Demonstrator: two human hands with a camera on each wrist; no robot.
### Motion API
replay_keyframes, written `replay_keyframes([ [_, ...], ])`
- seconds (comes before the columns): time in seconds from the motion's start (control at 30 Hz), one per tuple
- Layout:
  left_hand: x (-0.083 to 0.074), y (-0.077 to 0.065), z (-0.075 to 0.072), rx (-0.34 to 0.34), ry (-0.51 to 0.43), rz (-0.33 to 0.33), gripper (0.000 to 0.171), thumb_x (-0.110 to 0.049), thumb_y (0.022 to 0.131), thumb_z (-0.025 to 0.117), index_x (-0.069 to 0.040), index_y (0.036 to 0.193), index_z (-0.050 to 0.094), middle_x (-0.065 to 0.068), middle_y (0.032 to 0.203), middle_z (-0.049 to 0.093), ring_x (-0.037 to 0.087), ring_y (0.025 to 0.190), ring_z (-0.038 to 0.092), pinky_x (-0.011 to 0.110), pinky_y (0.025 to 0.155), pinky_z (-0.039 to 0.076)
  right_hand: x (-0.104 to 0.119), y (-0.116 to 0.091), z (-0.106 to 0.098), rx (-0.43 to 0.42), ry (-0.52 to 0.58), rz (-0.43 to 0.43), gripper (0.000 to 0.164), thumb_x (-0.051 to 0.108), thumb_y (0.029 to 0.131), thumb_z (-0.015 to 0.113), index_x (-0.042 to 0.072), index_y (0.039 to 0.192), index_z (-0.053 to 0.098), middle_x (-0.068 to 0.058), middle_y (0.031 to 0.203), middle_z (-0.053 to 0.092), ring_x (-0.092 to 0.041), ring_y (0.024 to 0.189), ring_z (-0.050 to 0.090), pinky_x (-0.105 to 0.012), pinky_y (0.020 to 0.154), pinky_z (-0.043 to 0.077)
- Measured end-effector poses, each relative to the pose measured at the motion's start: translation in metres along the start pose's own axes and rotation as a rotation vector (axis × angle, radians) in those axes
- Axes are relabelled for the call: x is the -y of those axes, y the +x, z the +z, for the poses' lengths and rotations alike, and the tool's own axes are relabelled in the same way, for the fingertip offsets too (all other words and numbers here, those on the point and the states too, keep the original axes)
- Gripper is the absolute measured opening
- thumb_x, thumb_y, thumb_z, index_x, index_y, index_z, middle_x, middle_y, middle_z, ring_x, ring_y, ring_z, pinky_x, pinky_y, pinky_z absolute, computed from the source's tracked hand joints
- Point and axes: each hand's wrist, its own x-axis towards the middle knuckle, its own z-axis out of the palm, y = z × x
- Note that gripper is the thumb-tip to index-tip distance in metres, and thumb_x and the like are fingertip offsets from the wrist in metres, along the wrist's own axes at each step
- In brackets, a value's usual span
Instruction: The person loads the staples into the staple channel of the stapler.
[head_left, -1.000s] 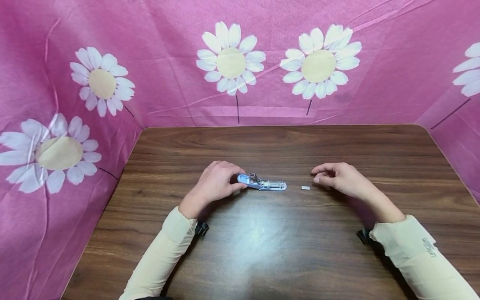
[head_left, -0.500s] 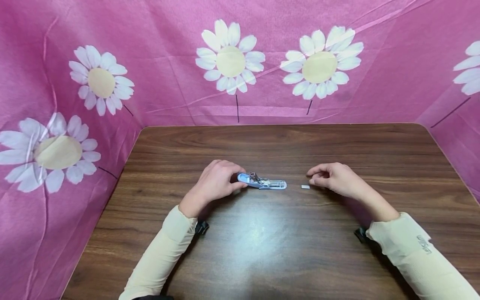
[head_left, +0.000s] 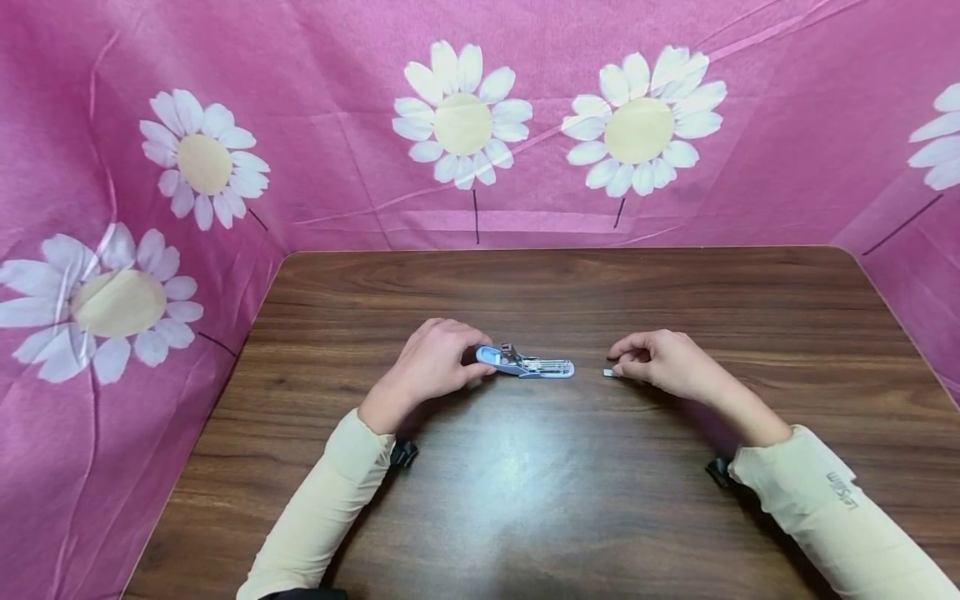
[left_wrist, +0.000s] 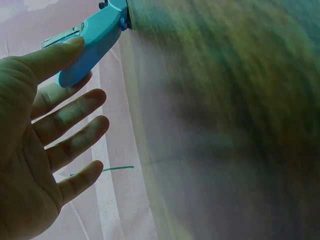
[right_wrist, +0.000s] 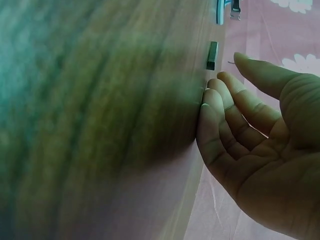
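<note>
A light blue stapler (head_left: 547,373) lies opened out on the table, its metal staple channel showing and pointing right. My left hand (head_left: 435,358) pinches its left end between thumb and index finger. In the left wrist view the other fingers spread away from the blue stapler body (left_wrist: 95,45). Right of the stapler is a small strip of staples (head_left: 608,372). Thumb and fingertips of my right hand (head_left: 667,360) are right at the strip, partly covering it from the head. The right wrist view shows the staple strip (right_wrist: 212,55) just beyond the parted thumb and index finger.
The brown wood-grain table (head_left: 525,292) carries both things near its middle. Pink cloth (head_left: 540,221) with white daisies hangs along the back and sides. Dark wrist straps (head_left: 403,455) show at the cream sleeves (head_left: 330,500).
My right hand has moved left to the strip of staples, its thumb now overlapping the strip's right part. The left hand and stapler have stayed in place.
</note>
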Motion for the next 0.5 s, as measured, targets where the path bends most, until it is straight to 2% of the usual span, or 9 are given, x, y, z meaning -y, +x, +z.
replay_keyframes([
  [0.3, 0.0008, 0.0001, 0.0014, -0.008, -0.004, -0.001, 0.022, -0.043, 0.085, 0.080, -0.029, 0.101, 0.076, -0.012, 0.096, 0.076, 0.013, 0.095, 0.071, 0.039, 0.097, 0.051, 0.0048, -0.0022, 0.0041, -0.003, -0.045, 0.003, 0.011, 0.020, 0.088, 0.076, 0.019, 0.099, 0.078, 0.013, 0.079, 0.073, -0.001, 0.072, 0.061, -0.025, 0.071, 0.048],
  [0.5, 0.0006, -0.0003, 0.0016, -0.010, -0.014, 0.003, 0.021, -0.042, 0.085, 0.080, -0.029, 0.100, 0.076, -0.011, 0.098, 0.075, 0.015, 0.101, 0.069, 0.040, 0.096, 0.051, 0.0055, -0.0020, 0.0080, -0.021, -0.062, -0.009, 0.011, 0.017, 0.086, 0.077, 0.017, 0.097, 0.078, 0.013, 0.077, 0.072, -0.001, 0.072, 0.062, -0.026, 0.072, 0.049],
])
